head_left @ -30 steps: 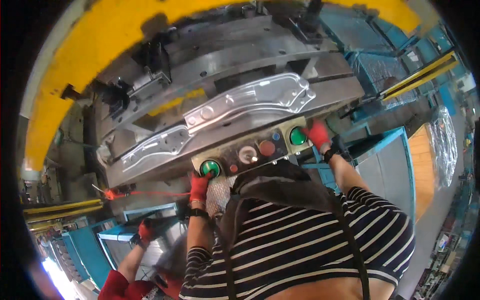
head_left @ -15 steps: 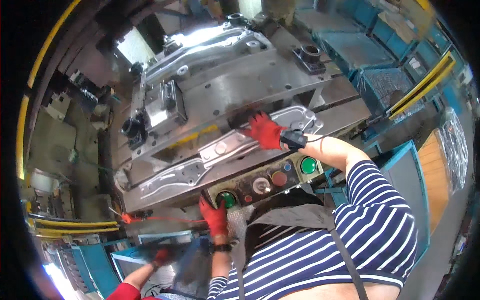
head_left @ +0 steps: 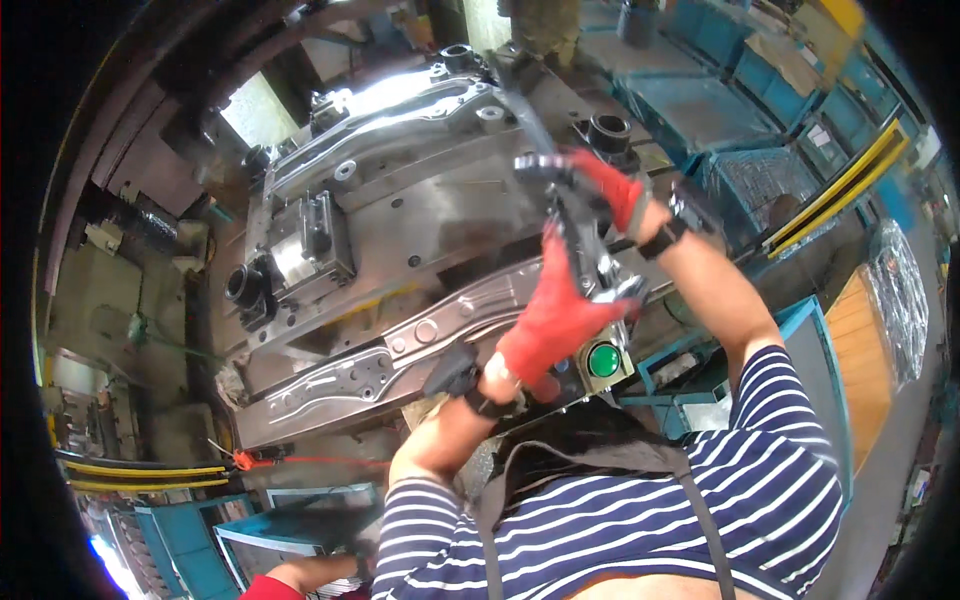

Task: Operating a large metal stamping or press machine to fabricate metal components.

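Note:
My right hand (head_left: 612,188), in a red glove, is closed round the middle of a long stamped metal part (head_left: 580,235). The part is raised and tilted over the right side of the press die, its outline smeared by motion. My left hand (head_left: 555,315), gloved in red too, grips the part's near end, fingers partly hidden by blur. Below and left of it, another stamped metal part (head_left: 430,328) lies along the front ledge of the die (head_left: 440,215). The control box's green button (head_left: 603,360) shows just right of my left hand.
On the die stand round black guide bushings (head_left: 245,285) and a bright metal block (head_left: 312,240). A shiny formed part (head_left: 400,110) lies at the back. Yellow guard rails (head_left: 840,190) flank the right, beside blue bins (head_left: 690,100). A co-worker's forearm (head_left: 310,573) shows at lower left.
My left hand has left the control box's left button and moved up and right to the metal part. My right hand has moved up and right; the raised part has come into view.

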`<state>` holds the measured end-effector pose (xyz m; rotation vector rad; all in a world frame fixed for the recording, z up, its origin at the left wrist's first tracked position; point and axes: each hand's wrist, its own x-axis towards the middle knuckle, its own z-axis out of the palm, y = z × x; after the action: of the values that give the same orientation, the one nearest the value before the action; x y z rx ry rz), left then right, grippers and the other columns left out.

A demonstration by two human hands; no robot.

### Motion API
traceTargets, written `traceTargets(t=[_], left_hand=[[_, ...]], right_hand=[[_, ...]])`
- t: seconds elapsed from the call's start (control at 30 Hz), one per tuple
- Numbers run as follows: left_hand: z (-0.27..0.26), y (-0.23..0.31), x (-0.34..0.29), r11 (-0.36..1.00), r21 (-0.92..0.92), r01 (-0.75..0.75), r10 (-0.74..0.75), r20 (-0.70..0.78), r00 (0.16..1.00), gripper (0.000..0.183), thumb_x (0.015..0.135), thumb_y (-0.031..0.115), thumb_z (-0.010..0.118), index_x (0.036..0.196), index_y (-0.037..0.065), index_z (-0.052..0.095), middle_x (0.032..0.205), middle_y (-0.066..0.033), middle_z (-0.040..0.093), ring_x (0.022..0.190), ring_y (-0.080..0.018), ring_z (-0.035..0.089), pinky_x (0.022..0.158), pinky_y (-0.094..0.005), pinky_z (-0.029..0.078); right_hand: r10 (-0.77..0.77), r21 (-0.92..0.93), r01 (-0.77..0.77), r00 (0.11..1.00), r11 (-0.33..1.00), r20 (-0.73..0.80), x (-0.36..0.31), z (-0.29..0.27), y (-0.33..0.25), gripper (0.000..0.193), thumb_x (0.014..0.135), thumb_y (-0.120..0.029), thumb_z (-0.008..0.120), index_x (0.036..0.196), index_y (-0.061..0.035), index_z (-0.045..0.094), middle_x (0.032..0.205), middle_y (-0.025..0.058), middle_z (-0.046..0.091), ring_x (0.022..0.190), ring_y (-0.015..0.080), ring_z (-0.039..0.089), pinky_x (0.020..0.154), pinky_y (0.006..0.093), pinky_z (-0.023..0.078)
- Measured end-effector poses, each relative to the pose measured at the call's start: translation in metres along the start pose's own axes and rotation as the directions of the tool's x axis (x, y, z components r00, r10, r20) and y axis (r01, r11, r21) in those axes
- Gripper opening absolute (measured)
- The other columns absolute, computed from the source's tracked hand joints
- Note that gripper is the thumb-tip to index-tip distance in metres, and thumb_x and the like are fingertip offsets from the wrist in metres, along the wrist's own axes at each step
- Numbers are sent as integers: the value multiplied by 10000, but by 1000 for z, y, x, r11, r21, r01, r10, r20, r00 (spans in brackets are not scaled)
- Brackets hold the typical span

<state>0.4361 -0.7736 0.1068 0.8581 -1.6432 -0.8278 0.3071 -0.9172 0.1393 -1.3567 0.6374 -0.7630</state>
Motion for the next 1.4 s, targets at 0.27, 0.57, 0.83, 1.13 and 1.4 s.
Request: traceTargets(t=[0.27,0.57,0.83,1.13,1.4], left_hand=[[41,-61,64,972,170,163,-93,-357,929,821,713,206,816,1364,-15,367,1197,-164,534,1087,-266,525,990,-368,414],[-92,-50,87,806,581,-113,242,-149,959,754,633,301,851,1225,-27,519,1180,-202,585,1102,-358,570,975,-393,443],[-314,-194,217,-629,776,-43,-120,-43,992,374,951,219,420,1300,87,433,1342,-142,474,1247,-312,463,1021,-529,370],[-274,-121,241,-164,967,192,-304,-235,923,680,703,169,641,1344,93,427,1292,-168,496,1218,-342,478,1020,-536,331],[-260,-33,100,-247,966,-72,299,147,943,522,775,142,555,1294,142,496,1253,-113,520,1149,-329,487,994,-583,328]], right_hand=[[-106,413,-5,963,911,247,65,-76,57,414,978,-330,507,1269,-42,568,1152,79,650,1010,181,624,911,321,498],[140,297,-153,988,943,62,59,-61,45,320,966,-293,510,1166,-69,622,918,26,668,784,138,647,705,291,549],[225,511,-217,973,832,47,49,-21,22,241,956,-312,548,1009,-88,619,746,64,632,633,210,634,593,325,530],[148,404,-121,988,907,-36,51,-45,30,267,974,-227,511,1152,-47,595,857,90,652,740,206,660,639,338,553],[-136,195,208,934,959,-329,48,-58,50,291,952,-238,555,1179,-60,585,982,75,622,862,193,613,723,328,523]])
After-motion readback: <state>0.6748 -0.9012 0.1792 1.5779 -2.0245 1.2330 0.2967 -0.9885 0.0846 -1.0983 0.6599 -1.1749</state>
